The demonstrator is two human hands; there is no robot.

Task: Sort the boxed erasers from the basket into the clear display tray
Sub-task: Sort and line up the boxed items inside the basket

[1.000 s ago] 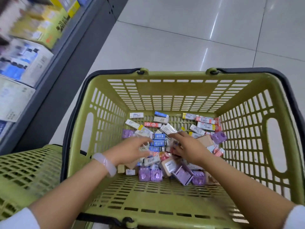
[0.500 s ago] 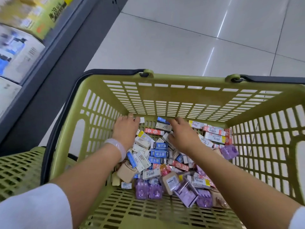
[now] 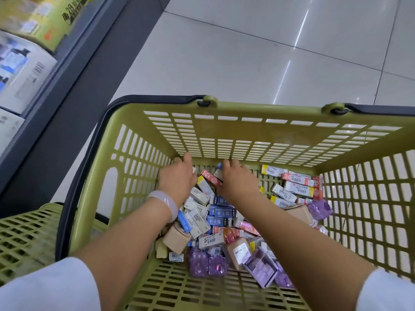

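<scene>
Hands reach deeper than a moment ago, now at the far wall of the green basket (image 3: 247, 131) in the frame's centre. The left hand (image 3: 177, 178) and right hand (image 3: 238, 178) lie palm-down on the boxed erasers (image 3: 215, 216); whether either grips one I cannot tell. The pile fills the basket's floor, barely shifted.

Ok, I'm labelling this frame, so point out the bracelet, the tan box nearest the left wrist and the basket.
bracelet (image 3: 165, 204), head view, on its pale band across the wrist.
tan box (image 3: 175, 240), head view, on its front face.
basket (image 3: 258, 108), head view, on its far rim.
</scene>
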